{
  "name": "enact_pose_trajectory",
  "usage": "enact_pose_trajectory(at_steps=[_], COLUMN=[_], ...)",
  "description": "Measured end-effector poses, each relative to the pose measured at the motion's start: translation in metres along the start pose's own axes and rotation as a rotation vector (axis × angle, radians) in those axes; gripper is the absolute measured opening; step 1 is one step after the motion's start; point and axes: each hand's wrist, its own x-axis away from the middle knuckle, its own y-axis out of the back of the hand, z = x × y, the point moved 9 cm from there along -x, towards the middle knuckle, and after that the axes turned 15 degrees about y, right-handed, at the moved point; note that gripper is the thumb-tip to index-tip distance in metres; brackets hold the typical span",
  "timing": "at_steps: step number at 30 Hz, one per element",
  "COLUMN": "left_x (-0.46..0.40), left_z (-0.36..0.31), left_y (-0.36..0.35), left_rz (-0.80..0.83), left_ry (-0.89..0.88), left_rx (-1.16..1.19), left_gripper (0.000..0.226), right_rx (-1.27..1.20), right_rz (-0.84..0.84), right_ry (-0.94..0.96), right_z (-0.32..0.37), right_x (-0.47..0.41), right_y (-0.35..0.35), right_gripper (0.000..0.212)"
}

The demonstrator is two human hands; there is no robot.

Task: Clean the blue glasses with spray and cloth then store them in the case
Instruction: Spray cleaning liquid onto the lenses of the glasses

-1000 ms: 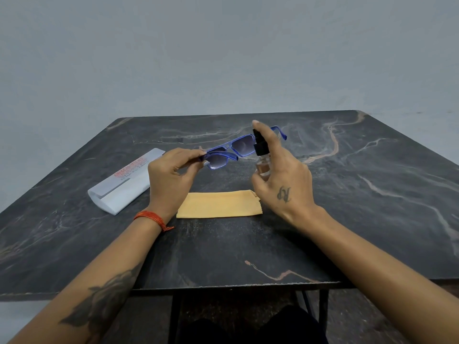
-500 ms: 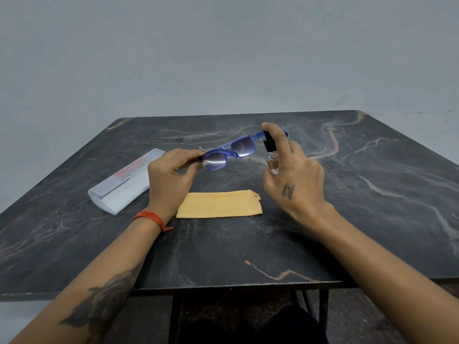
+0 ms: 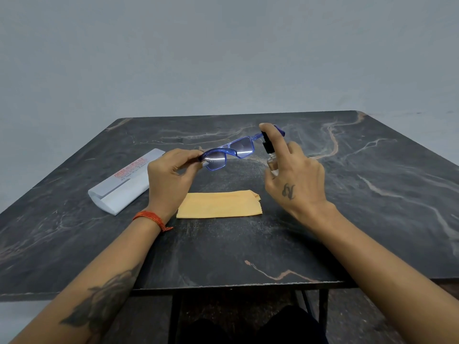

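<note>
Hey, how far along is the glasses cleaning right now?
Early. The left hand pinches the blue plastic-framed glasses by one end above the dark marble table; droplets show on the nearer lens. The right hand holds the small clear black-capped spray bottle, forefinger on top. Wiping remains: the folded yellow cloth lies flat. The white case waits.

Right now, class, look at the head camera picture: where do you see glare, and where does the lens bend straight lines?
Head view: bright glare streaks cross both lenses of the blue glasses, held up in the left hand; soft, even light gives only a faint shadow beside the yellow cloth; wide-angle distortion splays the edges of the table outward; the focus is fairly sharp throughout.
</note>
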Motion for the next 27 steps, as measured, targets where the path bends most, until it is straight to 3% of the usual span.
enact_pose_trajectory(at_steps=[11,16,21,27], left_x=[-0.001,-0.002,-0.004,-0.004], left_z=[0.004,0.009,0.013,0.016], left_y=[0.000,-0.001,0.000,0.001], left_rz=[-0.007,-0.003,0.003,0.001], left_ry=[0.012,0.061,0.105,0.133], left_rx=[0.026,0.052,0.069,0.066], left_gripper=[0.017,0.019,0.019,0.020], right_rx=[-0.036,-0.172,-0.477,-0.552], right_rz=[-0.070,-0.146,-0.392,-0.424], right_ry=[0.059,0.119,-0.026,-0.211], right_z=[0.004,0.004,-0.022,-0.061], right_x=[0.000,0.000,0.005,0.007], right_y=[0.004,0.007,0.022,0.014], right_gripper=[0.083,0.084,0.087,0.080])
